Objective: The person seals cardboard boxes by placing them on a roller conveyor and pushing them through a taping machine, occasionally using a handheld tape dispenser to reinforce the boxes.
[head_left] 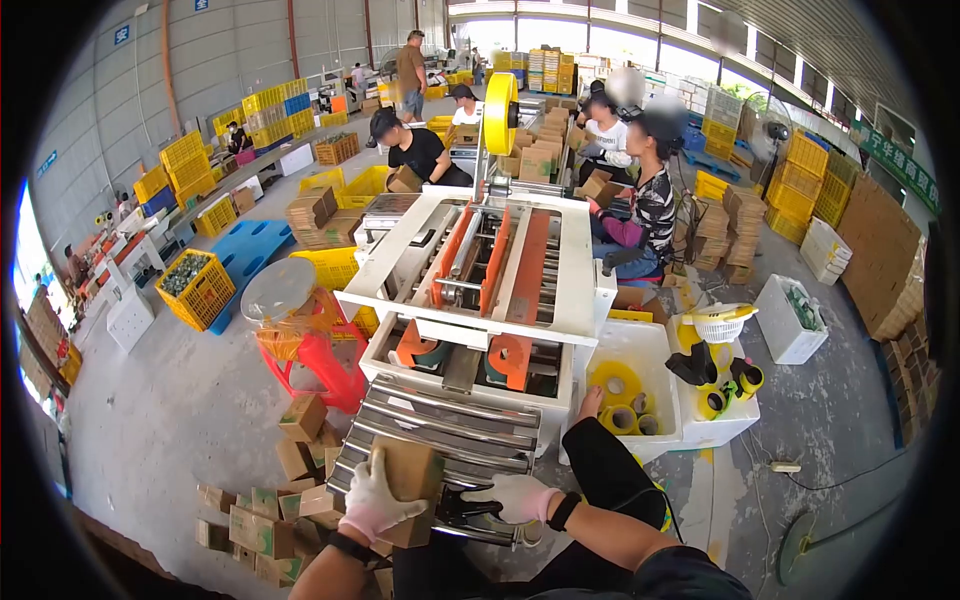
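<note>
A small brown cardboard box point(412, 478) rests at the near end of the roller conveyor point(455, 417). My left hand point(380, 500), in a white glove, is closed on the box, with the fingers along its near-left side and the thumb across its front. To the right of the box, my right hand point(515, 497), also gloved, has its fingers closed around a black hand tool point(465, 508) whose exact kind I cannot make out. Just beyond the conveyor stands the white box-sealing machine point(480, 320), with orange side guides and a yellow tape roll point(499, 113) mounted above.
Small boxes point(262, 530) lie piled on the floor at left, near a red stool point(318, 355). A white foam bin point(640, 440) with tape rolls stands right. Several people work behind the machine. A blue pallet point(240, 262) and yellow crates point(195, 277) sit further left.
</note>
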`<act>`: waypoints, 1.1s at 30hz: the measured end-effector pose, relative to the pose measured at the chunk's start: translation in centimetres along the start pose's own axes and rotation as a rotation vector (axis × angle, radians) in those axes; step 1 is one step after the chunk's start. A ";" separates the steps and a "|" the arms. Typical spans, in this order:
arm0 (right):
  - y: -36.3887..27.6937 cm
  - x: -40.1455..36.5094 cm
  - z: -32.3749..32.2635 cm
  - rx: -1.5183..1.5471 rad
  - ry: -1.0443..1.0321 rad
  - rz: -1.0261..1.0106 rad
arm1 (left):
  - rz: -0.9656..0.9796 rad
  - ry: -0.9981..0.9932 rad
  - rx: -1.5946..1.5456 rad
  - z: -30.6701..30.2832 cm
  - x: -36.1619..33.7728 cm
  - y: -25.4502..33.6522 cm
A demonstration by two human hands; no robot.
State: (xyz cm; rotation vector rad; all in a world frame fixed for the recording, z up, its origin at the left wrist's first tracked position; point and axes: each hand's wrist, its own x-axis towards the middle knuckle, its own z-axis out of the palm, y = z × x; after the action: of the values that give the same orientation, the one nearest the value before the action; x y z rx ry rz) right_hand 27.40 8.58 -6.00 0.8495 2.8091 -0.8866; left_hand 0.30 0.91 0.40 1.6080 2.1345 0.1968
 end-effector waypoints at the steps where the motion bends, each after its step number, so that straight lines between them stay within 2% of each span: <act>1: 0.4 -0.8 0.3 -0.019 0.015 -0.009 | 0.006 0.065 -0.048 0.2 -1.3 -2.6; 2: 0.9 -1.7 0.8 -0.030 0.025 -0.019 | 0.007 0.123 -0.093 -0.1 -2.5 -5.1; 4: 2.4 -3.2 2.6 0.121 0.317 -0.150 | -0.186 0.210 -0.168 -2.0 -5.6 -9.5; 5: 0.9 -4.5 0.4 0.157 0.216 -0.004 | -0.308 0.263 -0.099 -2.5 -7.0 -11.4; 6: 0.5 -4.8 0.4 0.258 0.310 -0.030 | -0.438 0.311 -0.021 -2.8 -8.1 -13.4; 8: -0.3 -5.2 0.0 0.247 0.366 -0.014 | -0.511 0.474 0.191 -0.2 -8.9 -19.3; 9: -1.3 -5.3 -0.7 0.296 0.382 0.006 | -0.501 0.471 0.267 0.0 -9.4 -18.5; 10: -1.4 -5.2 -0.6 0.358 0.448 -0.065 | -0.473 0.476 0.336 0.3 -8.6 -16.4; 12: -1.5 -5.4 -0.6 0.342 0.477 -0.101 | -0.294 0.156 -0.319 1.8 -6.4 -13.6; 13: -2.4 -5.6 -1.3 0.355 0.487 -0.135 | -0.221 -0.004 -0.862 2.6 -6.4 -9.4; 14: -2.6 -5.8 -1.4 0.341 0.467 -0.129 | -0.198 -0.287 -1.290 7.7 -4.4 -10.7; 16: -2.6 -6.3 -1.8 0.304 0.446 -0.114 | -0.300 -0.583 -1.614 10.2 -3.5 -4.9; 19: -2.3 -7.1 -1.6 0.275 0.425 -0.095 | -0.072 -0.807 -1.789 11.7 -2.7 -0.5; 20: -2.1 -7.3 -1.7 0.258 0.429 -0.089 | -0.083 -0.832 -1.853 13.5 -2.0 -0.4; 22: -2.3 -7.8 -2.5 0.173 0.424 -0.117 | -0.024 -0.725 -1.732 9.3 -3.4 2.2; 23: -2.8 -8.1 -3.0 0.156 0.396 -0.090 | -0.037 -0.714 -1.777 8.9 -3.4 2.9; 24: -2.9 -8.4 -3.3 0.144 0.319 -0.054 | -0.058 -0.697 -1.820 9.3 -3.6 3.0; 26: -2.9 -8.5 -3.1 0.127 0.230 0.008 | -0.022 -0.762 -1.831 14.8 -1.7 -0.1; 29: -3.1 -8.4 -2.6 0.182 0.398 -0.147 | -0.235 -0.646 -1.766 12.5 -2.8 2.0; 30: -3.0 -8.5 -2.4 0.108 0.362 -0.148 | -0.247 -0.610 -1.714 12.8 -2.8 1.8; 33: -2.4 -8.6 -1.5 0.091 0.267 -0.093 | -0.144 -0.602 -1.637 14.6 -2.5 0.1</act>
State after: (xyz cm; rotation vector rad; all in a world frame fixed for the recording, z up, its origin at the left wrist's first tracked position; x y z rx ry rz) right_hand 33.54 3.62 -1.56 0.9182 3.0801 -0.9880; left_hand 7.36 -3.65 -11.85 0.3891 0.9139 0.9392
